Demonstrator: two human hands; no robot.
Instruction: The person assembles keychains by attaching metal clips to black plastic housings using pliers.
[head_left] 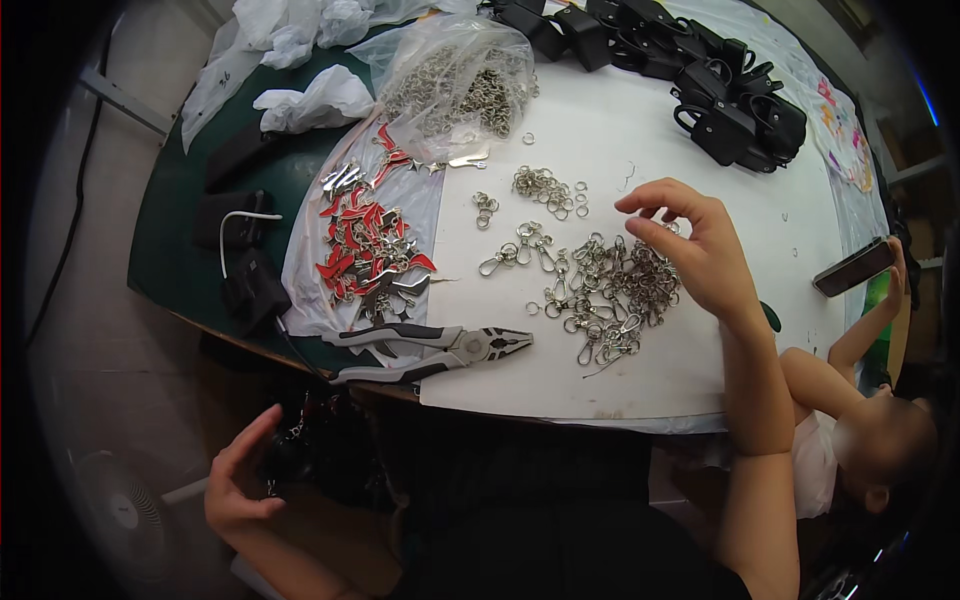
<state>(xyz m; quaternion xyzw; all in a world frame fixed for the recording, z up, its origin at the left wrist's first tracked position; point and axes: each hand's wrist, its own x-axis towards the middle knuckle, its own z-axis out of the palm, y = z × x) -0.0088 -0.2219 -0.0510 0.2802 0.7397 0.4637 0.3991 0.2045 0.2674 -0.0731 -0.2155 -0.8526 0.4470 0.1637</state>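
My left hand is off the table's near left edge, thumb and fingers apart. Just beside it hang black items with a silver chain, dark and hard to make out. Over the white board my right hand hovers with bent fingers, a small gap between thumb and forefinger and nothing visible in it. Below and left of it lies a heap of silver swivel clasps. Small split rings lie farther back. Pliers with grey and black handles rest at the near edge, beside red and silver boot-shaped charms.
A clear plastic bag of metal rings sits at the back. Black mini bags are piled at the back right. Black boxes and a white cable lie at left. At right, another person's hand holds a phone.
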